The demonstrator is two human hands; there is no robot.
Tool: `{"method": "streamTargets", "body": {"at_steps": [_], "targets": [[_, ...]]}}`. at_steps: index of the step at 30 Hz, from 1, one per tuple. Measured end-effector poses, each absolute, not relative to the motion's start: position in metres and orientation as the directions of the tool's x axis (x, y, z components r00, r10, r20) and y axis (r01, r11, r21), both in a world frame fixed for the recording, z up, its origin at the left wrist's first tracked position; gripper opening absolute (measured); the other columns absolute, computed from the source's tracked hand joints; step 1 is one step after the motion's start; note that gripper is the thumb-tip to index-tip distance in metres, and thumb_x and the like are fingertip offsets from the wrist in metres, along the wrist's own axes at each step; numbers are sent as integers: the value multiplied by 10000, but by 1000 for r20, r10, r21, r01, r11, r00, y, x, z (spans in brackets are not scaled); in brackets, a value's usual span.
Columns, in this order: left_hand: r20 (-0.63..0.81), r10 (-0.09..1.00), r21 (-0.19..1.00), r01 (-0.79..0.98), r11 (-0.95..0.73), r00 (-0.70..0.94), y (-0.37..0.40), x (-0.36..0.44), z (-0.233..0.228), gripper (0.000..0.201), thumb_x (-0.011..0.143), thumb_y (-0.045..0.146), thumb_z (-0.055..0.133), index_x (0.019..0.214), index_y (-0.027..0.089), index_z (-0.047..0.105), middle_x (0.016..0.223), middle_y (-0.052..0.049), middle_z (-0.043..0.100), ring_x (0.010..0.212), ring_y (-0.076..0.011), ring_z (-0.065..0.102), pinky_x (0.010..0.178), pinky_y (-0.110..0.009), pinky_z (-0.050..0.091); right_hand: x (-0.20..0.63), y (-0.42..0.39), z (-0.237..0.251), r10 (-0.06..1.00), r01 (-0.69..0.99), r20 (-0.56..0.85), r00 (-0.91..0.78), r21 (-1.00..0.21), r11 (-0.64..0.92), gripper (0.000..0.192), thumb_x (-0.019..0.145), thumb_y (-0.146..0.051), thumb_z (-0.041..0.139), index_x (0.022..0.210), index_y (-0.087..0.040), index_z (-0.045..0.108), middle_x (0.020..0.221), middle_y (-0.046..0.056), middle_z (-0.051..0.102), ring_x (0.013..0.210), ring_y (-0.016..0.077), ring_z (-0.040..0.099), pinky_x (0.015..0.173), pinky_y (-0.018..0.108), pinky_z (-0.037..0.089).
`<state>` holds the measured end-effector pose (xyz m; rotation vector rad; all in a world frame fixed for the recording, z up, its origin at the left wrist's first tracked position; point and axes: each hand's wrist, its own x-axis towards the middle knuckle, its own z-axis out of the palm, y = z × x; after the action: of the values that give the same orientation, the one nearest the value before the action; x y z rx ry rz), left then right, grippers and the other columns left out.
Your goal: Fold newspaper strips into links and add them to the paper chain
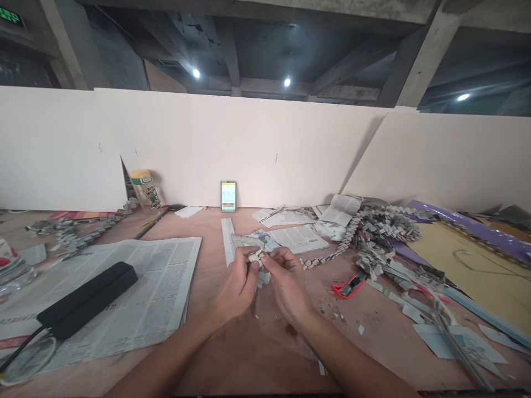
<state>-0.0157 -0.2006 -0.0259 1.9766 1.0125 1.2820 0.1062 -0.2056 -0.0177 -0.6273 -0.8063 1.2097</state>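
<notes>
Both hands meet over the middle of the table, holding a small folded newspaper piece between them. My left hand pinches it from the left with thumb and fingers. From the right, my right hand is closed on the same piece with thumb and forefinger. Just below the fingertips, a few more folded paper links show, partly hidden; whether they join the held piece I cannot tell. Behind the hands lie a pale ruler-like strip and printed newspaper sheets.
A long chain of folded paper is heaped at right, near a red-and-black stapler-like tool and paper scraps. At left, a black power-brick-like box rests on stacked newspaper. A lit phone and a bottle stand by the white board.
</notes>
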Motion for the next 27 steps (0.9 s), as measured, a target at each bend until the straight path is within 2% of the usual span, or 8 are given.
{"method": "streamTargets", "body": {"at_steps": [6, 12, 18, 24, 27], "targets": [[516, 813, 789, 221, -574, 269, -200, -14, -27, 194, 945, 321, 328, 1095, 198, 347, 906, -55, 546, 788, -196, 544, 703, -339, 413, 106, -205, -17, 972, -559, 195, 133, -795, 236, 204, 633, -214, 757, 679, -200, 558, 655, -41, 540, 666, 109, 517, 658, 228, 412], [477, 837, 802, 257, -540, 269, -202, -15, -20, 285, 947, 358, 320, 1186, 203, 329, 1026, -84, 542, 865, -212, 545, 731, -344, 407, 108, -205, -20, 965, -562, 224, 139, -784, 263, 171, 665, -191, 742, 687, -200, 573, 664, -50, 552, 643, 86, 498, 642, 211, 403], [482, 841, 806, 251, -535, 245, -202, -13, -28, 247, 943, 360, 332, 1111, 189, 391, 906, -57, 541, 764, -194, 536, 701, -344, 416, 107, -205, -21, 965, -538, 207, 161, -801, 261, 177, 645, -201, 748, 676, -197, 573, 655, -51, 546, 643, 93, 507, 650, 220, 406], [481, 848, 821, 225, -525, 225, -202, -11, -29, 233, 945, 343, 330, 1125, 195, 321, 1018, -96, 533, 913, -223, 539, 766, -373, 416, 106, -205, -19, 968, -559, 203, 147, -791, 250, 188, 636, -203, 750, 674, -199, 566, 666, -47, 556, 665, 99, 526, 693, 235, 424], [492, 839, 819, 203, -537, 232, -202, -11, -28, 243, 941, 338, 350, 1139, 198, 336, 1037, -101, 536, 928, -227, 543, 775, -376, 419, 106, -204, -18, 966, -549, 207, 155, -795, 259, 193, 631, -213, 753, 675, -200, 566, 672, -41, 556, 671, 106, 528, 697, 242, 431]]}}
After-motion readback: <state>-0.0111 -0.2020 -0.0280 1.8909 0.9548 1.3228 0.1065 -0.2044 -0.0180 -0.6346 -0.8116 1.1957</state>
